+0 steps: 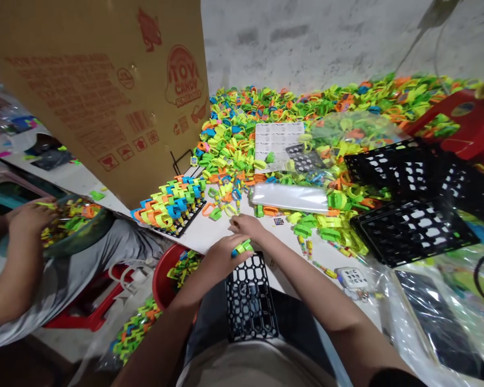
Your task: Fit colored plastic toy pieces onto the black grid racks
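Observation:
My left hand (223,255) is closed around small green and blue plastic toy pieces (242,248), just above the top end of a black grid tray (252,301) that rests on my lap. Beyond it, my right hand (248,227) reaches across to the near edge of the loose pieces on the table; its fingers are curled, and anything in them is hidden. Looped orange, green and blue pieces (221,207) lie close to its fingertips. Left of my hands stands another black tray filled with rows of colourful looped toys (173,204).
A tall cardboard box (145,97) stands at the left. A big heap of loose toys (290,97) lines the wall. Black trays (411,231) and clear plastic lie right. A red bucket (161,285) stands below the table edge. Another person's hand (32,215) works over a bowl.

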{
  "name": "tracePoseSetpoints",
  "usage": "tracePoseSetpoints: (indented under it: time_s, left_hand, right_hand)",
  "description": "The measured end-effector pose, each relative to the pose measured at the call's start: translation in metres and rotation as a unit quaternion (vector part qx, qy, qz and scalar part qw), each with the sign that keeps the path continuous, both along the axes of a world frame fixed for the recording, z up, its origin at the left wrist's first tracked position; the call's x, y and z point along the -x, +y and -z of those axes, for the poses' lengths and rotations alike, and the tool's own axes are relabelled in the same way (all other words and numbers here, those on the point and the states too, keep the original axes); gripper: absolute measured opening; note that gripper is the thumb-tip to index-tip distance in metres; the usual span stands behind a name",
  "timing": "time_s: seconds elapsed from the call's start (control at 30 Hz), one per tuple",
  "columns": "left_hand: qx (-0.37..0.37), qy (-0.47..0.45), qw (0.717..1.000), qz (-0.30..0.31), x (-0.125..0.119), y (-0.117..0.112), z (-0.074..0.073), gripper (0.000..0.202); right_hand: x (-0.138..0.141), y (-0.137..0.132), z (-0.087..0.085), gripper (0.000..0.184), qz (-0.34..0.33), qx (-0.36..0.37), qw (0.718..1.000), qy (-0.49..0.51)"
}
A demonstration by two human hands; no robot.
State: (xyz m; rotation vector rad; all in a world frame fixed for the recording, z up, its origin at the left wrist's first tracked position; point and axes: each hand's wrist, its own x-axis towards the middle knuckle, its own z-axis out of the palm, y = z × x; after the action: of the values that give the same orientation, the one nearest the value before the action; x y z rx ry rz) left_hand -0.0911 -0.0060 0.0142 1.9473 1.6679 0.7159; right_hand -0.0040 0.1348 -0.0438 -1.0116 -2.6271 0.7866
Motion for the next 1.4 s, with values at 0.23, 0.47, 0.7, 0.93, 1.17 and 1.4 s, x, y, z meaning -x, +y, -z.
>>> tracePoseSetpoints:
  time_s: [0.23,0.47,0.7,0.93,1.17,1.4]
  left_hand:
    - [0.007,-0.03,0.999,0.023,0.003,0.003,0.003,0.044]
    - [0.022,-0.016,1.0,0.006,0.003,0.005,0.006,0.045]
    - [-0.001,-0.013,1.0,0.023,0.003,0.003,0.008,0.041]
    - [-0.002,0.11,0.994,0.019,-0.012,0.01,-0.006,0.054]
    - [-0.024,0.165,0.986,-0.001,-0.024,0.012,-0.005,0.038]
    - [-0.017,0.171,0.985,-0.021,-0.02,0.013,-0.001,0.037]
  right_hand:
    - [-0.075,-0.034,0.009,0.047,0.137,0.301,0.896,0.296]
    - [-0.09,-0.066,0.019,0.024,0.153,0.295,0.91,0.247]
    - [-0.079,-0.075,0.017,0.013,0.114,0.073,0.984,0.112]
    - [-0.084,-0.076,0.02,0.008,0.094,0.052,0.987,0.117]
    - [-0.06,0.015,-0.007,0.029,-0.007,0.135,0.985,0.111]
    - [0.018,0.027,0.004,0.03,0.132,-0.078,0.987,-0.044]
